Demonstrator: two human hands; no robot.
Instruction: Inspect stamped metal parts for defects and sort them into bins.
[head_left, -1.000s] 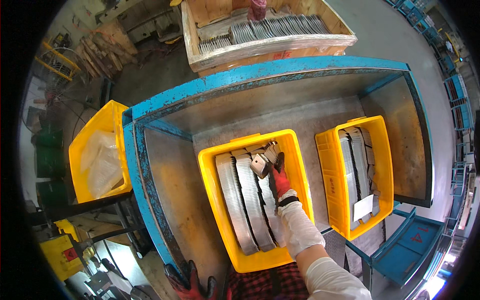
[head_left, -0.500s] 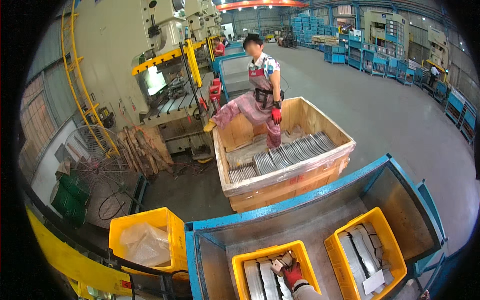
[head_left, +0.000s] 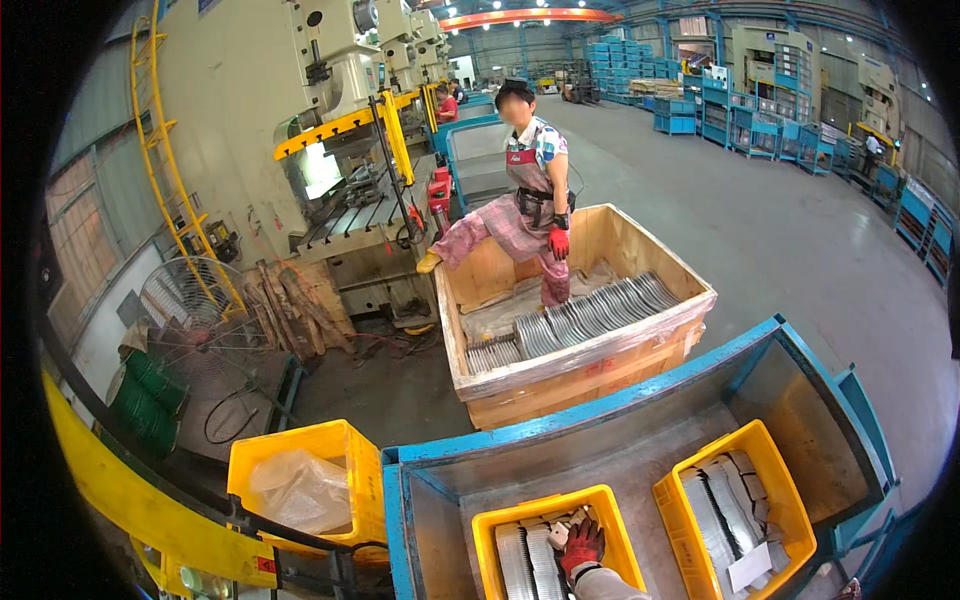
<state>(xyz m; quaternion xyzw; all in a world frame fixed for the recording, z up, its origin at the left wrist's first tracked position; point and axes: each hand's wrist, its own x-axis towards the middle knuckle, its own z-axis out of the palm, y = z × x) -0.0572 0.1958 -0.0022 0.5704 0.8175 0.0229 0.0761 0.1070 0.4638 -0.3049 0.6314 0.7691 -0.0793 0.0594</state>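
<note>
Right hand (head_left: 582, 548): red-and-white work glove, fingers spread and laid flat on the metal plates (head_left: 528, 558) in the middle bin (head_left: 610, 510). Nothing is pinched; the palm rests on top of the stack, toward the bin's far right corner. Wrist and pale sleeve enter from the lower edge.

Left hand: not in view.

Metal plates: thin, grey, curved strips stood on edge in rows, packed side by side along the bin's length. Judged stiff and heavy as a bundle, light enough singly; bare sheet metal, likely slick and sharp at the edges, so gloves suit. Best taken by the top edge of a few strips together, thumb on one face and fingers on the other, near the middle of their length to keep them from fanning.

Middle bin: yellow plastic, set against the near wall of a blue steel bay (head_left: 640, 415).

Right bin (head_left: 780, 480): yellow, same bay, holding more grey strips and a white slip.

Left bin (head_left: 345, 450): yellow, outside the bay's left wall, lined with clear plastic.

Wooden crate (head_left: 590, 375): beyond the bay's far edge, holding rows of similar strips; a person in a red glove stands with one leg in it.
</note>
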